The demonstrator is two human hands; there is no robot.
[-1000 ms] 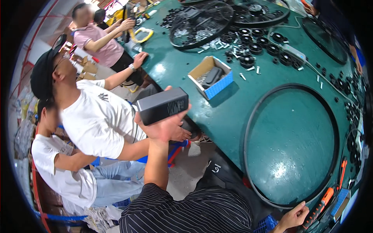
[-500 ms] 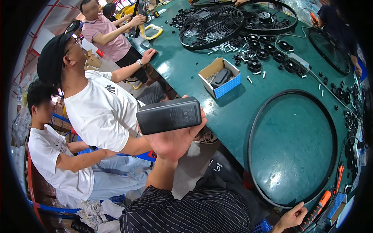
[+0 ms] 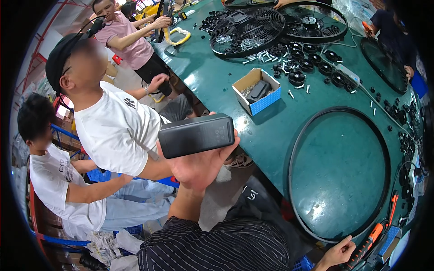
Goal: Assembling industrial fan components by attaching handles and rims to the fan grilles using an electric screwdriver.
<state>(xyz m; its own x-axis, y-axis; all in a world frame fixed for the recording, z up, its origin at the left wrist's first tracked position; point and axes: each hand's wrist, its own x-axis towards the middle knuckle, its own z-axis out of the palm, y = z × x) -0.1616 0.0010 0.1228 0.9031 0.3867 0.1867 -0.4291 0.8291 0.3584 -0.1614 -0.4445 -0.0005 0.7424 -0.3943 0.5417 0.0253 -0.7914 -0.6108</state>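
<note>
- Evidently the left hand is raised above the lap, palm up, its fingers curled round the lower edge of a black slab-shaped device held level.
- Smooth, rigid casing with rounded corners; probably dense and somewhat slippery, so the long edges are the best hold.
- Right hand rests loosely curled, grasping nothing, at the edge of the green counter, beside a thin black ring.

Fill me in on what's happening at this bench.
The person's left hand holds a flat black rectangular device up, level, beside the green table. The right hand rests at the table's near edge by an orange-handled tool. A large black ring lies flat on the table. Other people sit to the left.
</note>
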